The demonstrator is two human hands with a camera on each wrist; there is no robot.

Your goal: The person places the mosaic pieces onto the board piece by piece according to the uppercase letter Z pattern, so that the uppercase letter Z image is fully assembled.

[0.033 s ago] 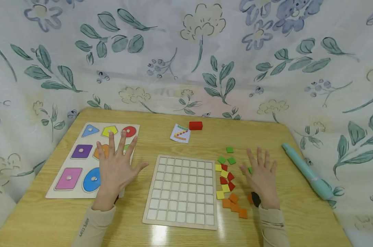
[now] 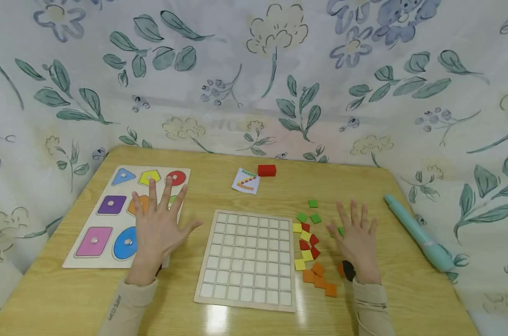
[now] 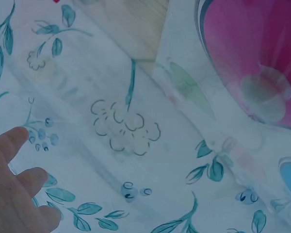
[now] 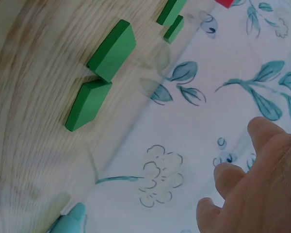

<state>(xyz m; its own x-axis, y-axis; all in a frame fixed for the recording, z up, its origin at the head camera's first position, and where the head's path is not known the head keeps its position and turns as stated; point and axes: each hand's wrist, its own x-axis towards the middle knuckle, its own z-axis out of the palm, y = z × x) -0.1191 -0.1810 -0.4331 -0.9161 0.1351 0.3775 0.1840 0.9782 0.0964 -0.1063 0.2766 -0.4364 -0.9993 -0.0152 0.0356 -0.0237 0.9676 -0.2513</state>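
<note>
We see no tile set in the grid board: all its cells look bare, so we judge that filling it is yet to begin. The loose pieces lie on the table to the right of the grid board: green tiles toward its far corner, then yellow tiles and red pieces mixed close beside its edge, and orange tiles by its near corner. We take all of these as left to place; the right hand partly covers a few, so we cannot count them surely. Beyond the grid board lies a pattern card with rows in similar colours, touching or nearly touching a red block.

To the left of the grid board, the shape puzzle has the pieces we can see in their places; the left hand hides part of it. That hand is over the puzzle with fingers spread wide, holding nothing. Right of the grid board, past the tiles, the right hand also has its fingers spread and holds nothing. We cannot tell whether either hand touches anything beneath it.
</note>
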